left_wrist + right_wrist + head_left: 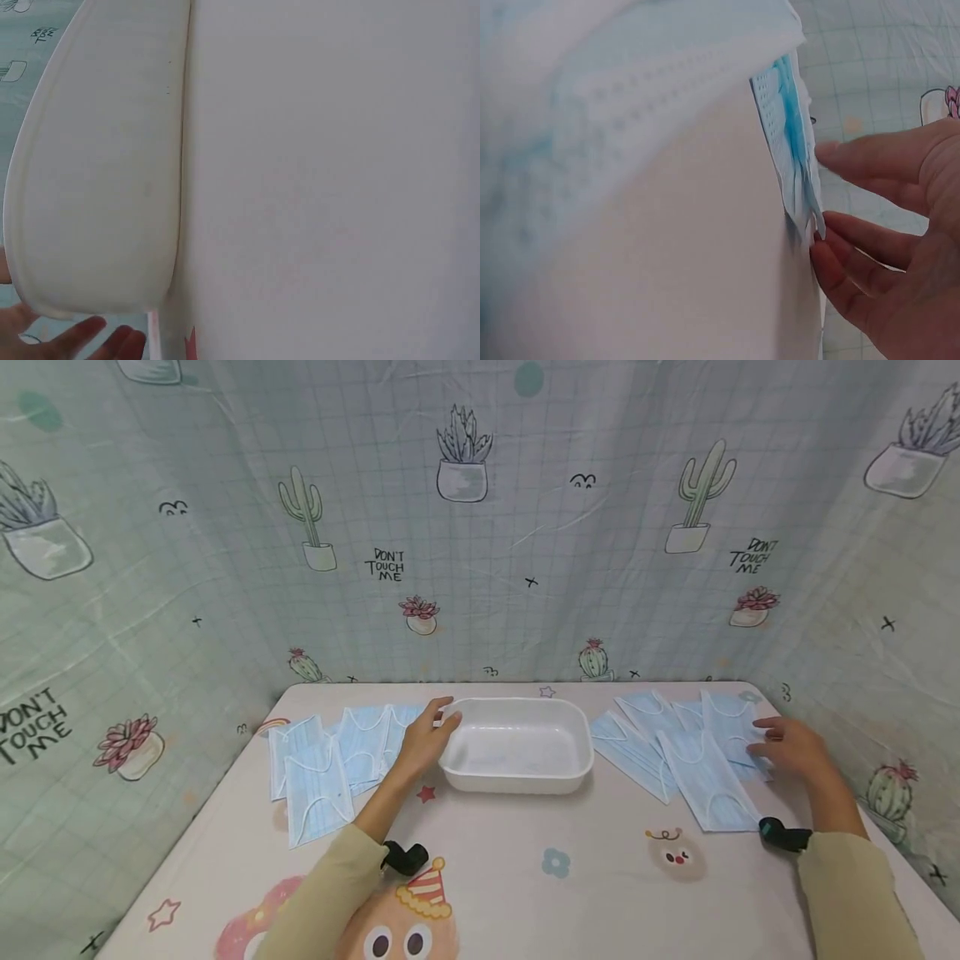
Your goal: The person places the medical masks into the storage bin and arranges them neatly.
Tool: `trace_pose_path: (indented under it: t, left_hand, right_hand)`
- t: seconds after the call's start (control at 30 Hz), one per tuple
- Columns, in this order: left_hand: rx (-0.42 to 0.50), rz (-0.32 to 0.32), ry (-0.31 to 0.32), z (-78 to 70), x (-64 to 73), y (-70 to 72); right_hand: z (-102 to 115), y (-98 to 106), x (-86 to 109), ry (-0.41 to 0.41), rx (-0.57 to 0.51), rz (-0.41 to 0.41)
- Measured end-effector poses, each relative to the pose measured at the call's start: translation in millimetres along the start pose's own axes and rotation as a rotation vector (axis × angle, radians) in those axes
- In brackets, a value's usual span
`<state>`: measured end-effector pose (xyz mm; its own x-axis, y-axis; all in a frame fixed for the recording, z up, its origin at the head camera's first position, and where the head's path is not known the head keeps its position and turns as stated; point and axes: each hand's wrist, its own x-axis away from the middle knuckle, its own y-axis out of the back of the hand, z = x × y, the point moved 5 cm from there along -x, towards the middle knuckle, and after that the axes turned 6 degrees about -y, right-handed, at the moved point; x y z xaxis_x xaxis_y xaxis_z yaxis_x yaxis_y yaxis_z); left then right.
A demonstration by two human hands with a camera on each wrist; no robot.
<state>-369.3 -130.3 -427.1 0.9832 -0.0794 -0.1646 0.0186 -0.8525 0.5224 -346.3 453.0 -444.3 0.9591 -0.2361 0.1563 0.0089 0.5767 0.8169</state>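
Observation:
My left hand [429,739] holds the left end of a white plastic tub [517,787], its thumb over the rim. In the left wrist view the tub's long side [97,165] fills the left, with fingers [71,337] against its end. At the right, my right hand [795,747] reaches over the edge of a blue face mask [727,714] in a fanned group. In the right wrist view its thumb and fingertips [825,259] stand apart, right at the edge of a pleated mask [791,142]. Another mask [708,781] lies in front, overlapping this group.
Several more blue masks [318,785] lie overlapped left of the tub. A printed cloth [517,877] covers the table. A cactus-patterned curtain [525,543] rises behind and on both sides. Black straps [783,835] sit at the wrists.

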Motion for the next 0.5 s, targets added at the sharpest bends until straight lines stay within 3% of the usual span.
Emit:
trace_pose_path:
  t: [0.27, 0.5]
  left_hand:
    - [0.155, 0.031, 0.017, 13.6, -4.3, -4.4]
    - [0.272, 0.084, -0.029, 22.7, -7.7, -4.9]
  right_hand:
    - [-6, 1, -0.9, -0.031, -0.019, 0.004]
    - [-10, 1, -3.2, 0.008, -0.068, 0.053]
